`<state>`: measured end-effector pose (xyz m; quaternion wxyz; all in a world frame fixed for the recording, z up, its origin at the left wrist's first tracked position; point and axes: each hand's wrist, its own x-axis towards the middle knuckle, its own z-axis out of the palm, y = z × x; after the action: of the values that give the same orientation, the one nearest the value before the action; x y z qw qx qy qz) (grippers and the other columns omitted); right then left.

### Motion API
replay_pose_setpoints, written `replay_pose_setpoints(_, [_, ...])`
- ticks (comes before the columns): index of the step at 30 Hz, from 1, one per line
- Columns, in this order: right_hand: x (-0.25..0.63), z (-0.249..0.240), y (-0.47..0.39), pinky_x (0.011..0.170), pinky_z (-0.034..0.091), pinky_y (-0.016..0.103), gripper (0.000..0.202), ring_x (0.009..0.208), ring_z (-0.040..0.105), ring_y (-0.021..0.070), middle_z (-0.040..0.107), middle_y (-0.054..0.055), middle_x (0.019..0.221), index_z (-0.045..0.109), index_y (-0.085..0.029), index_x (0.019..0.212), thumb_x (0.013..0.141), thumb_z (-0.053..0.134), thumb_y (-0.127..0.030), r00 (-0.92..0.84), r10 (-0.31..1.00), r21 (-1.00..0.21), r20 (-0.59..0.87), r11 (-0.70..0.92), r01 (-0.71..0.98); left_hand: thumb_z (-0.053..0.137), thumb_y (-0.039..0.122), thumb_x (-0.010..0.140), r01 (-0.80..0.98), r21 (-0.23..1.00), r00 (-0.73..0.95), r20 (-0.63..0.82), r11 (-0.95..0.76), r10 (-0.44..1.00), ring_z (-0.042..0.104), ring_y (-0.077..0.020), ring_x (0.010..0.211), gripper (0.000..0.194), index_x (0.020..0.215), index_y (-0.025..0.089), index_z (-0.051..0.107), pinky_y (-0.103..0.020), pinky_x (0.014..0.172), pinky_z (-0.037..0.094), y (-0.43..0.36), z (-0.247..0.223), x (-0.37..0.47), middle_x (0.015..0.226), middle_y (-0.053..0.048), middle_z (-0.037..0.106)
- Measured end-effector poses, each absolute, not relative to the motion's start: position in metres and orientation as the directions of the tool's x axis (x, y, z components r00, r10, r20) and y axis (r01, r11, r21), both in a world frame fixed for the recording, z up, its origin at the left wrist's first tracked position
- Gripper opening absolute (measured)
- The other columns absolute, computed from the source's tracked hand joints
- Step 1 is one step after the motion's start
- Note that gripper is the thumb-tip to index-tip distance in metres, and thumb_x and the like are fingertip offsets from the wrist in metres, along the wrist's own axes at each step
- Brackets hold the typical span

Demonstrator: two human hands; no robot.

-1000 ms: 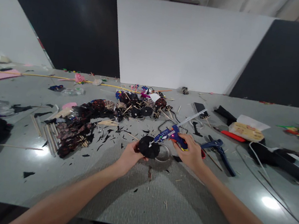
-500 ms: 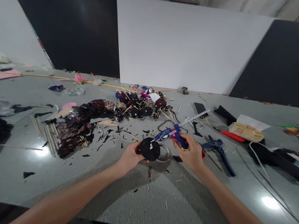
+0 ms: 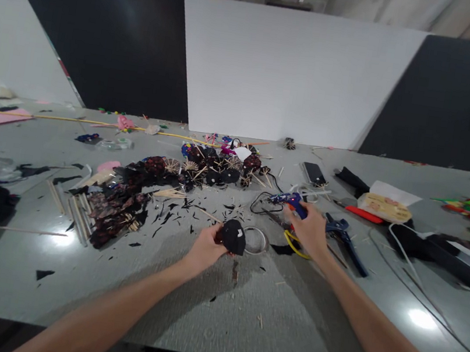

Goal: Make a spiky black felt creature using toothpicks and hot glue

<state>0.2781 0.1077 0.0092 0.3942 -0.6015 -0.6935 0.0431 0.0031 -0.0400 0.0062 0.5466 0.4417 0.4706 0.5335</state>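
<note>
My left hand grips a small round piece covered in black fabric, with a light spot on its face. To the right, my right hand is wrapped around a blue hot glue gun, held low over the table with its nozzle to the left. A tape roll lies beside the black piece. Yellow-handled scissors rest below my right hand, and a black scrap lies beside them.
A heap of dark fabric and stick wheels spreads left of centre. At right lie blue pliers, a red-handled cutter, a tissue pack, a phone and cables. Panels stand behind the table.
My right hand has drawn the glue gun away from the black piece, rightward and lower. My left hand has tilted the piece, and the yellow scissor handle is now exposed.
</note>
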Motion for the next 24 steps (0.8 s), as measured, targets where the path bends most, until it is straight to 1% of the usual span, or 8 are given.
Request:
replay_pose_setpoints(3, [0.273, 0.01, 0.102, 0.102, 0.039, 0.059, 0.053, 0.122, 0.053, 0.0401, 0.062, 0.019, 0.129, 0.069, -0.019, 0.121, 0.089, 0.064, -0.06, 0.011, 0.84, -0.433, 0.543, 0.269, 0.86, 0.078, 0.018, 0.064, -0.161, 0.987, 0.01, -0.027, 0.028, 1.0, 0.064, -0.0148, 0.06, 0.026, 0.088, 0.016, 0.07, -0.026, 0.061, 0.054, -0.04, 0.006, 0.004, 0.073, 0.0, 0.07])
replay_pose_setpoints(5, [0.264, 0.019, 0.091, 0.104, 0.039, 0.057, 0.039, 0.121, 0.054, 0.037, 0.063, 0.016, 0.127, 0.072, -0.022, 0.116, 0.094, 0.061, -0.053, -0.082, 0.818, -0.442, 0.569, 0.388, 0.809, 0.078, 0.019, 0.063, -0.157, 0.987, 0.018, -0.017, 0.02, 1.0, 0.064, -0.0151, 0.06, 0.026, 0.088, 0.016, 0.07, -0.027, 0.06, 0.054, -0.04, 0.006, 0.004, 0.073, 0.0, 0.07])
replay_pose_setpoints(6, [0.258, 0.026, 0.084, 0.103, 0.041, 0.053, 0.033, 0.116, 0.058, 0.034, 0.066, 0.014, 0.12, 0.074, -0.023, 0.109, 0.096, 0.059, -0.05, -0.155, 0.815, -0.475, 0.558, 0.466, 0.747, 0.077, 0.018, 0.063, -0.151, 0.988, 0.017, -0.009, 0.012, 1.0, 0.064, -0.0153, 0.061, 0.026, 0.088, 0.016, 0.07, -0.027, 0.06, 0.054, -0.04, 0.006, 0.005, 0.074, 0.0, 0.07])
replay_pose_setpoints(8, [0.247, 0.039, 0.067, 0.095, 0.048, 0.043, 0.029, 0.1, 0.065, 0.0273, 0.072, 0.009, 0.103, 0.074, -0.022, 0.097, 0.098, 0.058, -0.046, -0.374, 0.816, -0.606, 0.44, 0.577, 0.547, 0.075, 0.016, 0.062, -0.127, 0.992, 0.009, 0.017, -0.016, 1.0, 0.064, -0.0159, 0.065, 0.026, 0.088, 0.016, 0.07, -0.026, 0.063, 0.054, -0.041, 0.007, 0.005, 0.076, 0.0, 0.07])
replay_pose_setpoints(10, [0.235, 0.051, 0.05, 0.088, 0.05, 0.037, 0.027, 0.092, 0.068, 0.0241, 0.075, 0.007, 0.096, 0.074, -0.022, 0.093, 0.096, 0.061, -0.046, -0.517, 0.804, -0.737, 0.292, 0.534, 0.415, 0.071, 0.012, 0.061, -0.099, 0.994, 0.004, 0.052, -0.051, 0.999, 0.065, -0.0165, 0.07, 0.026, 0.086, 0.016, 0.07, -0.025, 0.066, 0.053, -0.042, 0.008, 0.005, 0.077, 0.0, 0.07])
replay_pose_setpoints(12, [0.227, 0.057, 0.035, 0.086, 0.051, 0.035, 0.025, 0.091, 0.069, 0.0231, 0.077, 0.005, 0.094, 0.076, -0.022, 0.092, 0.095, 0.064, -0.044, -0.6, 0.78, -0.797, 0.177, 0.471, 0.378, 0.067, 0.01, 0.059, -0.082, 0.994, 0.0, 0.075, -0.075, 0.997, 0.064, -0.0164, 0.072, 0.027, 0.086, 0.016, 0.069, -0.024, 0.068, 0.052, -0.042, 0.009, 0.005, 0.076, 0.0, 0.069])
replay_pose_setpoints(16, [0.219, 0.057, 0.019, 0.086, 0.051, 0.034, 0.019, 0.092, 0.07, 0.022, 0.078, 0.003, 0.097, 0.079, -0.024, 0.096, 0.092, 0.069, -0.04, -0.633, 0.766, -0.822, 0.115, 0.431, 0.372, 0.067, 0.009, 0.061, -0.052, 0.993, -0.017, 0.109, -0.11, 0.994, 0.062, -0.015, 0.073, 0.026, 0.086, 0.016, 0.069, -0.022, 0.069, 0.05, -0.044, 0.01, 0.003, 0.077, 0.0, 0.069])
replay_pose_setpoints(24, [0.215, 0.047, 0.017, 0.082, 0.053, 0.034, 0.024, 0.089, 0.07, 0.0218, 0.077, 0.006, 0.097, 0.076, -0.021, 0.1, 0.09, 0.072, -0.043, -0.584, 0.783, -0.808, 0.213, 0.477, 0.345, 0.071, 0.014, 0.067, -0.057, 0.986, 0.004, 0.16, -0.159, 0.987, 0.059, -0.0144, 0.073, 0.015, 0.08, 0.015, 0.064, -0.022, 0.07, 0.048, -0.046, 0.006, 0.003, 0.076, -0.001, 0.066])
